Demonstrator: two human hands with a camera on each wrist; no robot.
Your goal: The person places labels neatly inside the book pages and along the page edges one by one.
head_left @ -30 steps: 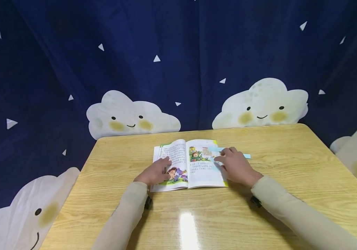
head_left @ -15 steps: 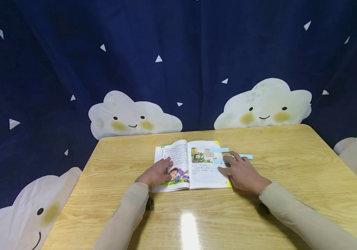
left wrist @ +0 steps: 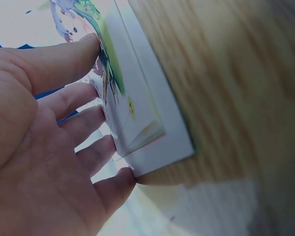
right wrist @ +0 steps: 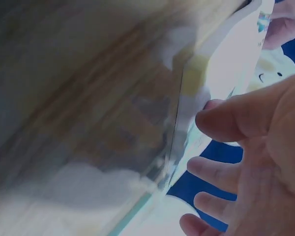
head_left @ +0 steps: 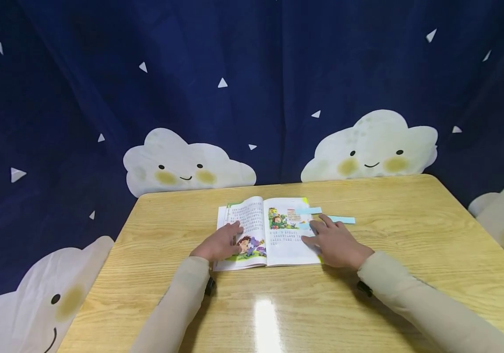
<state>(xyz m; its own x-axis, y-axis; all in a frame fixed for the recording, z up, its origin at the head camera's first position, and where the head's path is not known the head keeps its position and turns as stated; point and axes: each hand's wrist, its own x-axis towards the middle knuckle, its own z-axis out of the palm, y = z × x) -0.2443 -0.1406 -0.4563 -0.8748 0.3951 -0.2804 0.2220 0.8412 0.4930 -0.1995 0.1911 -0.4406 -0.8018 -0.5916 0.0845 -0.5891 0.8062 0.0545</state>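
1. Now, from where I stand, the open book lies flat on the wooden table, in the same spot as a second ago.

2. The left hand hasn't left the left page: thumb by the coloured drawing, fingers loosely spread along the outer side, resting there rather than gripping.

3. The right hand is where the change shows. A second ago its fingertips covered one end of the pale blue upper strip; they have drawn back, and that strip now lies uncovered across the book's right edge.

4. That hand's fingers are relaxed and apart, thumb low on the right page. I see nothing pinched between them.

5. Compared with half a second ago, the middle finger hides a little more of the lower strip, just below the upper one.

6. The outer strip pokes out beyond the index finger, to the right of the book, as before.
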